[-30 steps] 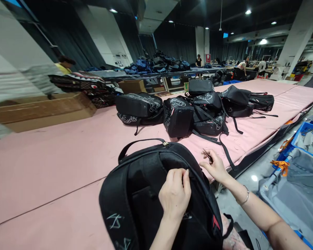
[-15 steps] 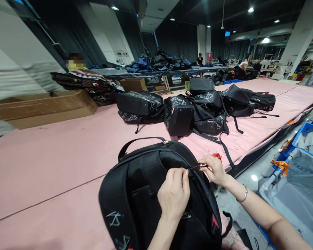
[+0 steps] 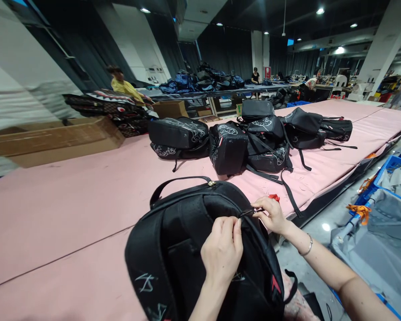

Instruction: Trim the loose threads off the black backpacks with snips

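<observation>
A black backpack [image 3: 190, 249] stands on the table close in front of me, straps facing me, with white scribbled markings low on one strap. My left hand [image 3: 223, 245] is closed in a pinch at the seam near the top of the right strap; what lies between the fingertips is too small to make out. In my right hand [image 3: 270, 215] is a small pair of thread snips [image 3: 247, 212]. Their dark pointed blades reach to the left fingertips, at the seam. A red piece [image 3: 274, 197] shows behind the right hand. The gold zip pull [image 3: 211, 183] sits at the backpack's top.
Several black backpacks [image 3: 229, 149] lie heaped on the pink table [image 3: 70, 214], loose straps trailing. A cardboard box [image 3: 56, 142] and stacked patterned bags [image 3: 120, 113] are at left. Blue crates with grey cloth [image 3: 381, 236] stand right, below the table edge. Other people work farther back.
My right hand has moved left, bringing the snips' blades to the left fingertips. My left hand keeps its pinch at the seam. A person in yellow at the back left now leans further right.
</observation>
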{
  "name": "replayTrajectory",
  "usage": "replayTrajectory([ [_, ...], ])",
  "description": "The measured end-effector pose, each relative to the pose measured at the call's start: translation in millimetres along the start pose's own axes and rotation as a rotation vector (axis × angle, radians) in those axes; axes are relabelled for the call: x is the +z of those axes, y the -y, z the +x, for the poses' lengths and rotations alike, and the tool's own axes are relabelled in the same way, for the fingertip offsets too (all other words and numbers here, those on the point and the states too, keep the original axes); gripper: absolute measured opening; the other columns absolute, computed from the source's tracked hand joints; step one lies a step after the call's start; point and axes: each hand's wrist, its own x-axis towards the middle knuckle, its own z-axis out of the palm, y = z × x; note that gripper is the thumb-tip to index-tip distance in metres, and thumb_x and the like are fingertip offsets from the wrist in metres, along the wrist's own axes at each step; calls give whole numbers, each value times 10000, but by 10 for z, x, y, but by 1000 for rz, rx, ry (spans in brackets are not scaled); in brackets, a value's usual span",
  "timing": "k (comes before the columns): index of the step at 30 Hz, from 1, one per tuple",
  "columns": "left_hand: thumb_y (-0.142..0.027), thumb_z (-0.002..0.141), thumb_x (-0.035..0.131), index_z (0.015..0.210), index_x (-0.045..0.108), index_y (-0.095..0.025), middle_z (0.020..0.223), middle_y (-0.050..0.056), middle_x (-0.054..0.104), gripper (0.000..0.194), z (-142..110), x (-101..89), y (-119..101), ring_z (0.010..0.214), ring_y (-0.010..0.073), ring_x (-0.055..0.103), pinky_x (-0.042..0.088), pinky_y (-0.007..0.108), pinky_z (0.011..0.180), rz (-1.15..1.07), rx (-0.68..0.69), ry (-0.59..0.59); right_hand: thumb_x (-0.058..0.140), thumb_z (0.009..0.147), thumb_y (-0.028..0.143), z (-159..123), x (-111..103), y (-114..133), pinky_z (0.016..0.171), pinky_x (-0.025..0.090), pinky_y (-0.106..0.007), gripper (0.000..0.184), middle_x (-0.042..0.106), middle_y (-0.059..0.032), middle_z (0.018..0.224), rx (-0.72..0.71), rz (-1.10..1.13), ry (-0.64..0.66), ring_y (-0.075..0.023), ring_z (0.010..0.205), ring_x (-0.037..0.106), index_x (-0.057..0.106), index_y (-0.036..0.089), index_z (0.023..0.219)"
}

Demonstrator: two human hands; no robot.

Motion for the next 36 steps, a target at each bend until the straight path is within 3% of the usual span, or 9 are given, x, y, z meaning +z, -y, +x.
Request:
replayTrajectory([
  [5,-279,861,442,803,582,-161,758,16,571,192,-1,-7,2,589,81,515,332,192,483,12,9,1,538,823,194,-3,8,-22,685,465,-287,148,628,-64,828,-20,39,8,-158,783,586,584,178,963],
  [12,-282,856,465,852,596,-173,841,1,601,170,-17,-7,24,637,71,556,377,178,513,5,14,-6,553,804,216,-45,43,22,644,450,-278,135,579,-46,779,167,215,-57,-144,718,551,581,162,924],
  [17,-258,869,437,868,592,-167,873,16,623,180,-47,17,44,729,92,581,412,182,595,-3,22,-39,529,813,196,-55,40,50,674,449,-291,132,605,-58,807,127,164,-41,-156,761,562,590,166,926],
  [21,-252,883,399,836,573,-154,792,25,608,205,-60,18,38,658,104,552,382,201,546,34,8,-27,534,812,212,-65,29,33,651,450,-291,126,592,-48,769,157,171,-109,-154,730,556,587,167,917],
  [30,-244,886,394,826,559,-159,779,14,597,195,-49,-19,23,653,102,539,367,198,549,49,19,-4,544,808,178,-107,47,39,695,470,-310,200,624,-76,856,34,59,-54,-170,806,573,576,174,1006],
  [36,-244,882,391,812,558,-156,759,18,594,201,-51,-36,16,636,108,529,358,199,542,36,33,7,562,799,177,-103,84,29,691,465,-294,184,618,-61,833,83,195,-59,-157,795,571,594,172,980],
])
